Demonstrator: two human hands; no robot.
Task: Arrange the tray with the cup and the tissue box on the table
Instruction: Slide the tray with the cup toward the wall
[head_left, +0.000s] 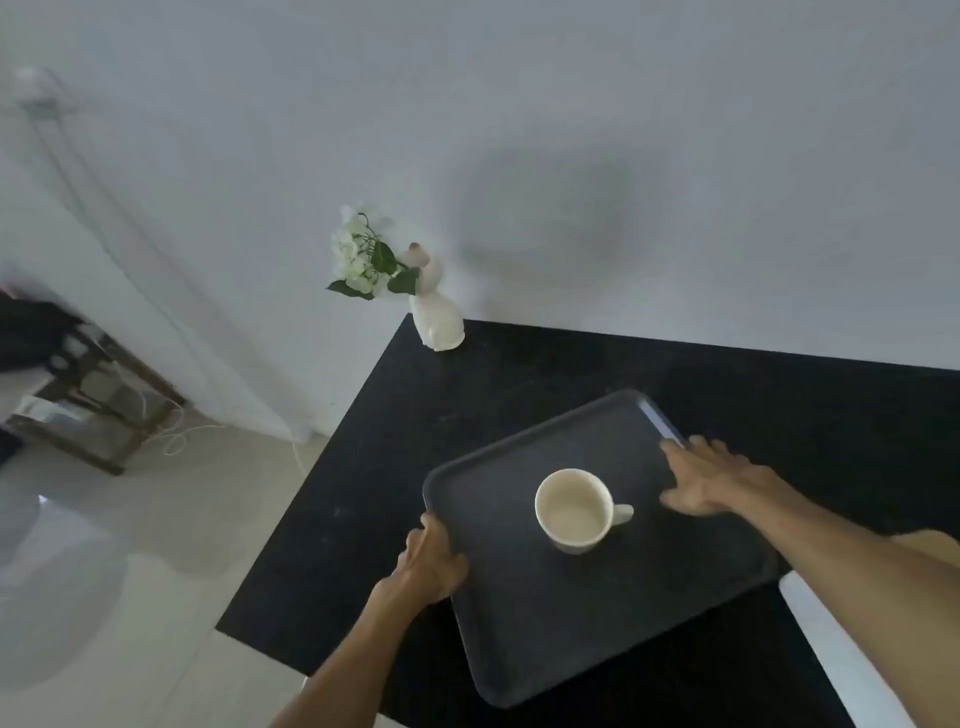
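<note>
Head view: left hand (431, 564) grips the stiff tray (597, 597) edge, right hand (711, 480) lies flat and loose; the cup (574, 509) could slide.

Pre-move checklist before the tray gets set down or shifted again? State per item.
1. Left hand gripping the tray at its left rim: ok.
2. Right hand grip: not ok, fingers spread flat near the right rim, not closed on it.
3. Cup upright near the tray's middle, handle to the right: ok.
4. Tray resting flat on the black table: cannot tell, blurred, and it sits askew to the table edges.
5. White vase with flowers at the far corner, apart from the tray: ok.
6. Tissue box: cannot tell; only a white edge shows at lower right.
</note>
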